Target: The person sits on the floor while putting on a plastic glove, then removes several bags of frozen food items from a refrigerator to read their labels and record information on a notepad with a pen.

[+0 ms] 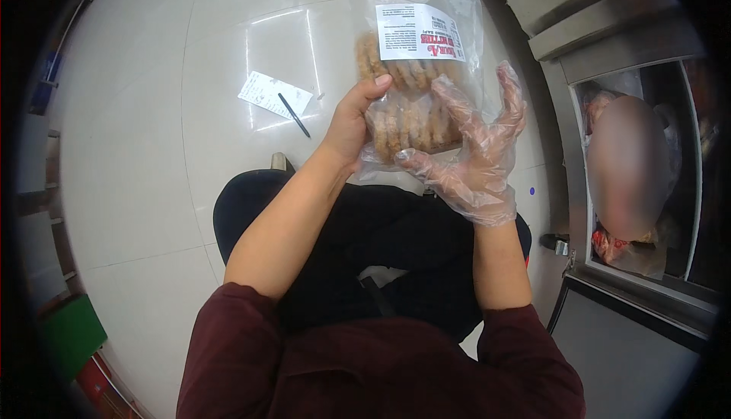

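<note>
My bare left hand (357,116) grips the left side of a clear plastic bag of frozen breaded patties (414,125), thumb on top. Two rows of patties show through the plastic. A white printed label (408,31) lies upside down to me across the bag's far part. My right hand (477,145) wears a thin clear plastic glove. Its fingers are spread in front of the bag's right side, partly hiding it; whether they touch the plastic is unclear. The bag is held above my lap.
On the pale tiled floor (137,133) lie a handwritten paper slip (265,91) and a black pen (294,115) partly across it. At right stands a metal-framed cabinet (578,179) with bagged goods (611,248) inside; a blurred patch covers some. Shelving and a green box (74,333) line the left.
</note>
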